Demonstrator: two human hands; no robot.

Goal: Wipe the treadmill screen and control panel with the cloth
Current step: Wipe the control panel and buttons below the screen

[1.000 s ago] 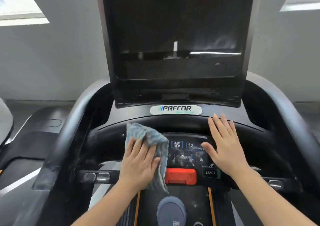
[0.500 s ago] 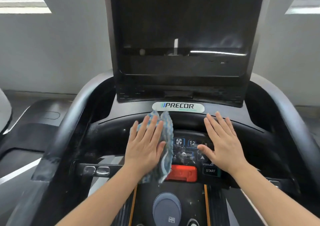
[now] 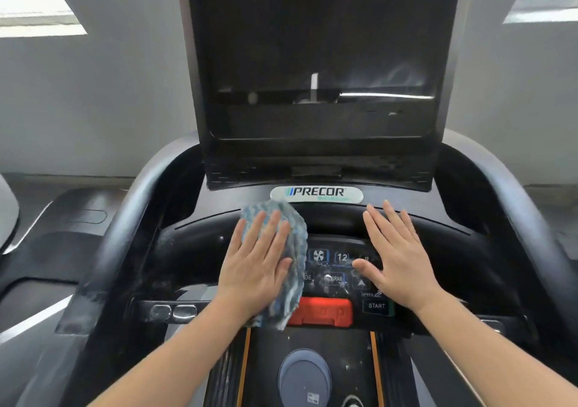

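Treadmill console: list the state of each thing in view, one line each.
Screen: dark, off, smeared.
Control panel: lit, shows 12.
Cloth: crumpled, pressed on panel's left side.
Left hand: flat on cloth.
Right hand: flat on console, bare.
Red stop button: untouched.

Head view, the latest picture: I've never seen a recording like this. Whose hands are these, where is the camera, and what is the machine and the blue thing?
The camera sits on a person's head, looking forward and down, so the two bare arms are the wearer's own. The machine is a treadmill: the tall dark screen stands above a Precor badge, with the control panel of buttons, a red stop bar and a START button below. The left hand lies flat, fingers straight, pressing a blue patterned cloth against the panel's left side. The right hand rests flat on the panel's right side and holds nothing.
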